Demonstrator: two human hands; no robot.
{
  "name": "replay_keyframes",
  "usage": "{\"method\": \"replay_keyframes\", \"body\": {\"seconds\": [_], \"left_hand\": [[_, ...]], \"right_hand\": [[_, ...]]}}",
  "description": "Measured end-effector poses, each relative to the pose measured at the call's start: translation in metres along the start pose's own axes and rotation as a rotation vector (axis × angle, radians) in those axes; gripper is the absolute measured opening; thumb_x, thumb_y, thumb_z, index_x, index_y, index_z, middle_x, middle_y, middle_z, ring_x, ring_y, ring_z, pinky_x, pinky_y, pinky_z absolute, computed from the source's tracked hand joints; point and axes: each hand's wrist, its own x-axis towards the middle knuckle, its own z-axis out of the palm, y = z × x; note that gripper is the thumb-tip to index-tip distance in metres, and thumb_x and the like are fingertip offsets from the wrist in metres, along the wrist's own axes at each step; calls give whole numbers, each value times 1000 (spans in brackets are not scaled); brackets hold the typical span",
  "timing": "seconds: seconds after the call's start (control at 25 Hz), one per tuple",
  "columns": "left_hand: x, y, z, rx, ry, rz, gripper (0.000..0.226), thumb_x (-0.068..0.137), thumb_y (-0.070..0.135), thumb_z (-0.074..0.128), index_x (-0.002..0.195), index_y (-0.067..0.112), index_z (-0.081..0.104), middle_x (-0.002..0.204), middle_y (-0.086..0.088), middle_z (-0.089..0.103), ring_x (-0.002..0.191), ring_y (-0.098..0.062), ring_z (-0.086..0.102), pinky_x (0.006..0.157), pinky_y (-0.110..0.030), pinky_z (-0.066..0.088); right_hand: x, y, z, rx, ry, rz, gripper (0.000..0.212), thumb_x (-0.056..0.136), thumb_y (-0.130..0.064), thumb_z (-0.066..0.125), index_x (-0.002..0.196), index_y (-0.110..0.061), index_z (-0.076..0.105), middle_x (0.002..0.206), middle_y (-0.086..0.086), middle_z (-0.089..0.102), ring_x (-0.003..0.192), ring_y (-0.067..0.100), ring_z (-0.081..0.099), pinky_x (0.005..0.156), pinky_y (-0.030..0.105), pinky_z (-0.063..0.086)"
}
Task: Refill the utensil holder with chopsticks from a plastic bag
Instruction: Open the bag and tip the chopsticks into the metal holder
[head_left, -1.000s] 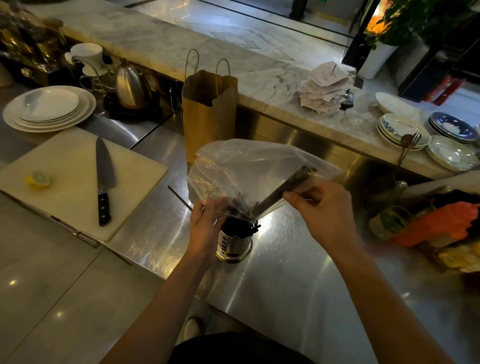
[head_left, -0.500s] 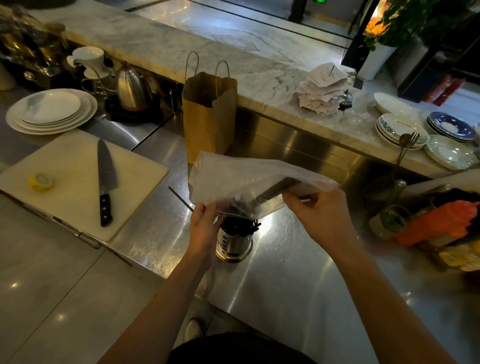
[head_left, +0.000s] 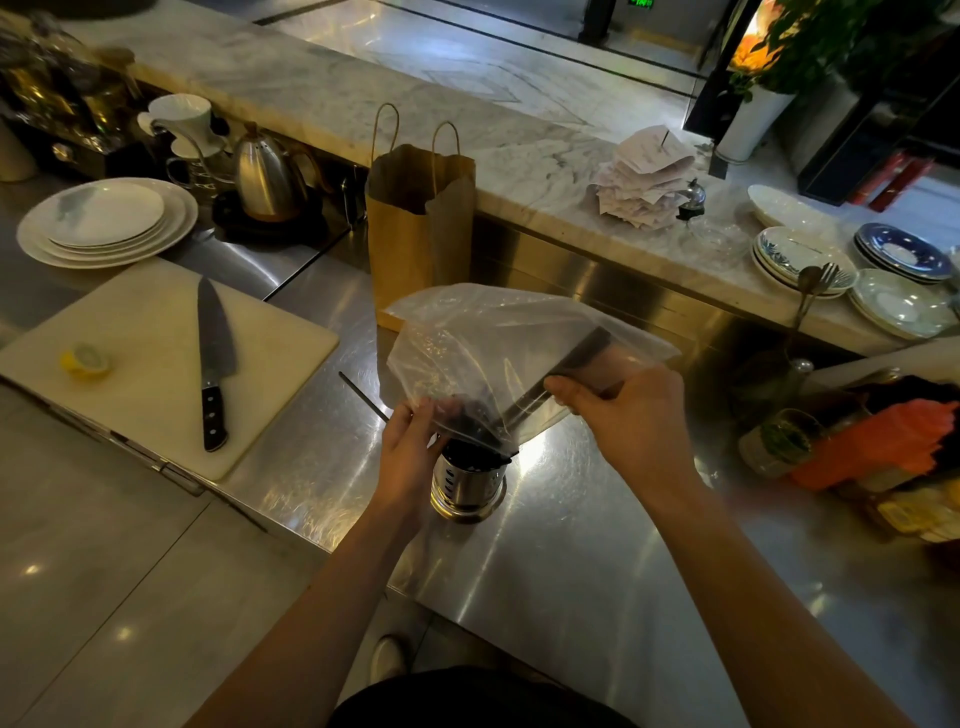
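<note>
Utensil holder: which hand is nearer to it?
Left. The left hand pinches the bag right beside the utensil holder; the right hand grips chopsticks through the bag, higher and farther right.

Nothing here can be read. The green lit sign (head_left: 641, 3) at the top edge is cut off and blurred. The print on the slips (head_left: 644, 174) spiked on the marble counter (head_left: 337, 98) is too small.
</note>
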Motion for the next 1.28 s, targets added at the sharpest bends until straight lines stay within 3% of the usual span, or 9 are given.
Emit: {"method": "replay_keyframes", "body": {"seconds": [0.16,0.32,0.44,0.52,0.64,0.72,0.96,1.16,1.28], "left_hand": [[1,-1,2,2,3,-5,29,103,24,39,100,6,62,115,-16,66,116,-28,60,107,-46,42],[1,1,3,-6,4,-15,26,103,23,40,104,7,61,118,-18,65,116,-28,59,108,-47,41],[1,4,3,-19,4,-17,25,103,22,40,103,9,62,119,-18,64,117,-28,59,107,-45,42],[1,5,3,-21,-2,-10,25,102,21,41,100,8,61,117,-18,65,116,-29,59,105,-43,44],[1,3,3,-14,-19,0,26,103,21,40,98,7,62,114,-20,66,114,-29,60,104,-42,44],[1,3,3,-18,-27,7,26,103,20,40,94,9,62,111,-18,67,113,-30,61,104,-42,44],[3,4,5,-16,2,-5,25,102,23,42,95,11,64,113,-14,68,115,-26,60,100,-40,46],[8,-1,-3,24,40,9,18,98,24,50,97,11,63,115,-17,65,112,-31,60,91,-39,48],[7,0,-3,5,41,2,16,97,22,51,95,12,63,104,-12,68,102,-26,62,86,-39,46]], "right_hand": [[0,3,0,20,-10,-7,31,79,-31,74,97,-7,68,74,-8,61,59,3,57,58,-1,44],[1,2,-1,11,-79,4,12,83,-30,71,82,-20,66,77,5,69,66,15,65,61,13,52],[4,2,-2,27,-104,-44,18,87,-28,66,98,-14,68,87,3,71,76,16,67,73,27,58],[4,0,-2,83,-113,-48,10,89,-25,65,96,-19,67,87,4,71,79,20,68,77,31,59],[3,-1,-2,113,-125,-115,9,92,-20,62,91,-27,67,99,0,71,94,16,67,87,27,54],[4,0,-2,124,-132,-110,10,92,-21,61,98,-25,68,104,-1,71,99,15,66,90,26,52],[8,4,-3,104,-103,-39,26,89,-32,65,108,-15,65,100,1,72,90,13,68,83,32,58],[3,0,-6,62,-128,-90,46,85,-52,51,106,-14,66,93,-3,70,81,6,67,74,18,55],[3,0,-7,57,-78,-126,39,90,-43,54,111,-11,64,96,-3,68,76,5,63,70,19,55]]}}
